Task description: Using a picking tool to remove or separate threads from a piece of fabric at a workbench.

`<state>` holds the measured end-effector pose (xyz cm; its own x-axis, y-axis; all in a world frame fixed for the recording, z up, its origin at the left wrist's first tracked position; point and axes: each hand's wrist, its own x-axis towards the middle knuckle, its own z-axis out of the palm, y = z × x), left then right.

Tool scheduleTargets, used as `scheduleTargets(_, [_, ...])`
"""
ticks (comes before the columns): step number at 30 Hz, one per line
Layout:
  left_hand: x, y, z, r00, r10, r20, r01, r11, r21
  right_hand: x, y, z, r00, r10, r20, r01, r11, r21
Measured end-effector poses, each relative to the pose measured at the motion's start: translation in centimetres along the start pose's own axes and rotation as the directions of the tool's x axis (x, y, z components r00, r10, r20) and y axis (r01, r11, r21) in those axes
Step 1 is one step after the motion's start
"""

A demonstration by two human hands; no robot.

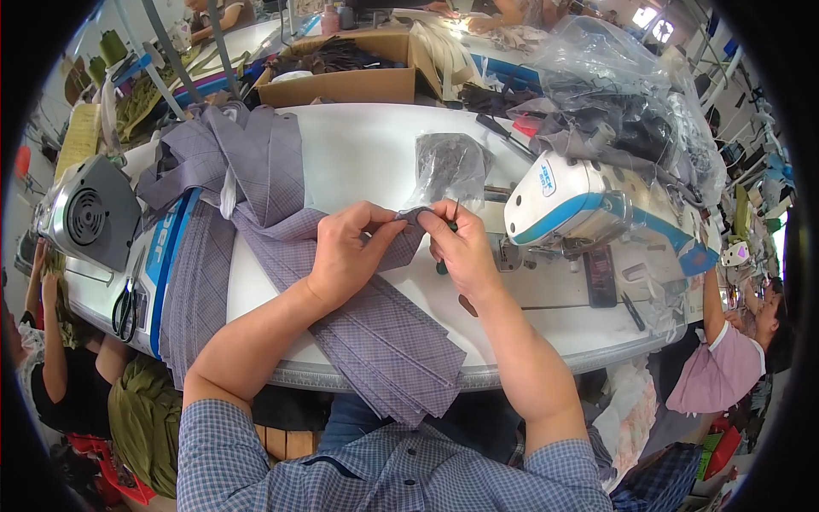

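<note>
My left hand (349,246) pinches the end of a grey-purple checked fabric strip (404,248) between thumb and fingers. At the same end, my right hand (457,246) grips the cloth with thumb and forefinger. Tucked in the right hand's fingers is a small green-handled tool (442,266) with a thin dark tip pointing up; its exact kind is partly hidden. Below my left forearm, a stack of matching checked strips (397,345) hangs over the table's front edge. Right of my hands stands a white and blue Jack sewing machine (576,198).
More checked cloth (269,153) is heaped at the left, near black-handled scissors (127,307). A clear bag of dark pieces (451,160) lies behind my hands. An open cardboard box (345,83) stands beyond the white table (358,147). A phone-like dark object (600,276) rests at right.
</note>
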<state>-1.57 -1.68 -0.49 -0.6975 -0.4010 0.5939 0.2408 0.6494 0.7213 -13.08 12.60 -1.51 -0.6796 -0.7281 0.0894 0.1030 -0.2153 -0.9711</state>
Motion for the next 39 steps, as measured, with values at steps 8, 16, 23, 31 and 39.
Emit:
scheduleTargets(8, [0.5,-1.9,0.1,0.939,-0.312,0.147,0.343,0.89,-0.302,-0.1,0.1,1.0,0.986,-0.162,-0.052,0.15,0.972,-0.183])
scheduleTargets(16, [0.4,-2.5,0.3,0.923,-0.336,0.189,0.384,0.838,-0.388,-0.4,-0.7,0.5,0.997,-0.05,-0.055,0.042,0.989,-0.144])
scheduleTargets(23, [0.7,-2.2,0.3,0.917,-0.351,0.191,0.399,0.819,-0.412,-0.1,-0.2,0.5,0.964,-0.265,0.019,0.247,0.867,-0.434])
scheduleTargets(31, [0.6,-2.0,0.8,0.954,-0.274,0.121,0.299,0.889,-0.347,-0.5,-1.2,0.4,0.994,-0.079,-0.076,0.047,0.932,-0.359])
scheduleTargets(39, [0.9,-0.6,-0.4,0.938,-0.31,0.153,0.338,0.916,-0.216,0.1,-0.5,0.2,0.934,-0.357,0.0,0.284,0.744,-0.606])
